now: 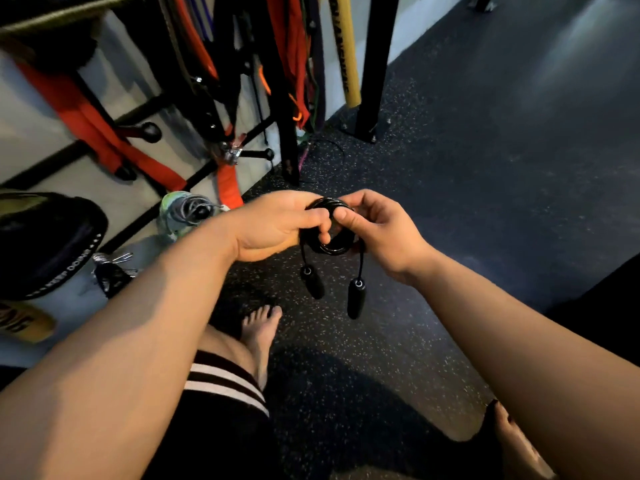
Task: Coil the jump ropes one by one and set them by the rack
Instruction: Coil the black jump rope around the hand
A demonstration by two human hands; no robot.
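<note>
Here both hands (277, 225) pinch coiled jump rope (329, 249).

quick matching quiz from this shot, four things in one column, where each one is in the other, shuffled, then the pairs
1 black rope
2 grey rope
3 orange bands
4 yellow tube

a beside the black post
b hanging on the rack
c gripped by left hand and right hand
d low by the wall

Pairs: 1-c, 2-d, 3-b, 4-a
</note>
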